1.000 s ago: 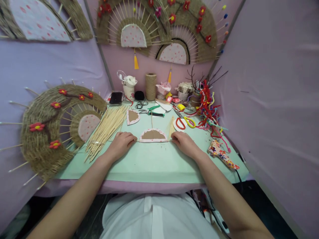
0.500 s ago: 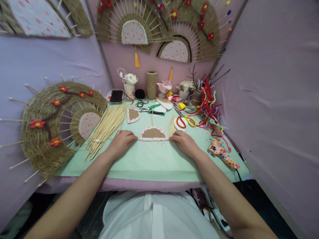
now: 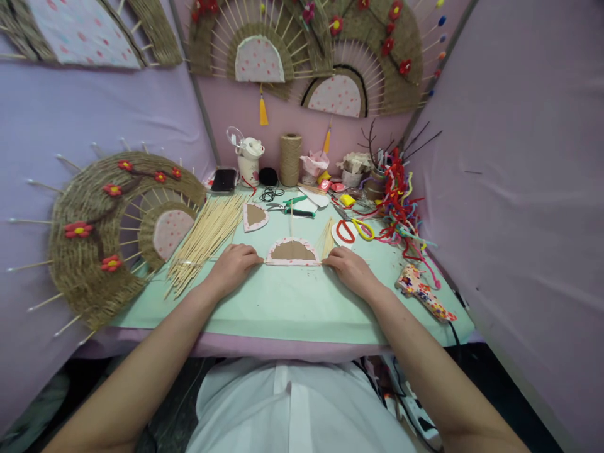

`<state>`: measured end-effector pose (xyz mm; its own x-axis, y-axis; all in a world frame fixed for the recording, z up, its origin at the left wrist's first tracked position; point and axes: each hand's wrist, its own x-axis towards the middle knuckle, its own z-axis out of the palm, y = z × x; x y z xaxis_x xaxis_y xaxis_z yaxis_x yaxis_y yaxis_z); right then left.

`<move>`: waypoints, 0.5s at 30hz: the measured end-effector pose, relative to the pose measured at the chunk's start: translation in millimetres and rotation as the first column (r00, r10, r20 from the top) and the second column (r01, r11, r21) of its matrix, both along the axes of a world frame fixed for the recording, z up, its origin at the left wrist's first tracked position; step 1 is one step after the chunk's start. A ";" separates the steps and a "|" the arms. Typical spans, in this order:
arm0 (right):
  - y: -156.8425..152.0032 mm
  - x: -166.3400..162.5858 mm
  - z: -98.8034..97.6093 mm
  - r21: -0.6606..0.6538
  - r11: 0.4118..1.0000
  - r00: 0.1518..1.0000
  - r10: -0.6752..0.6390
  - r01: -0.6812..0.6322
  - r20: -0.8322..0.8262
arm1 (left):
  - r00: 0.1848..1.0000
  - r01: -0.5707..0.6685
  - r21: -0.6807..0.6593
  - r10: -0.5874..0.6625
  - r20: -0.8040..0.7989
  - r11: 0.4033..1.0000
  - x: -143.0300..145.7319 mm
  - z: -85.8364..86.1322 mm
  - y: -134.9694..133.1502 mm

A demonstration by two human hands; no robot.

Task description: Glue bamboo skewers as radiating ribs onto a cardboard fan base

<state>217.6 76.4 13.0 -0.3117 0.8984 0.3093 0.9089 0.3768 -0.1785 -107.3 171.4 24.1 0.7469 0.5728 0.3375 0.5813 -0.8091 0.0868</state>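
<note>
A half-round cardboard piece [image 3: 293,251] with a folded pink dotted cloth edge lies flat on the table, straight side toward me. One thin wooden stick [image 3: 291,228] stands out from the middle of its curved top. At the left corner, my left hand [image 3: 237,263] is closed, thumb and fingertips pinching a thin stick that runs out sideways. My right hand [image 3: 345,263] does the same at the right corner. Both hands rest on the table, and the fingers hide most of the sticks they pinch.
Left of the piece lie a pile of thin sticks [image 3: 207,242] and a large woven twine fan [image 3: 89,245]. Behind are green-handled pliers [image 3: 297,211], scissors [image 3: 353,228] and a twine spool [image 3: 290,160]. A flower-patterned glue gun [image 3: 425,292] and red pipe cleaners [image 3: 399,195] are at right.
The whole view has shifted slightly with the head. Both hands keep their pinch at the two corners, and the half-round piece stays in place between them.
</note>
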 end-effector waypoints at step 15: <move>-0.8 -0.8 0.5 -0.008 1.000 1.000 -0.017 0.017 -0.006 | 0.998 -0.015 0.047 0.017 -0.057 0.999 2.3 2.8 -2.3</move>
<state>216.8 75.6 13.5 -0.2942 0.9062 0.3036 0.9143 0.3594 -0.1869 -105.0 169.1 26.9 0.7568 0.5697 0.3206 0.5972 -0.8019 0.0153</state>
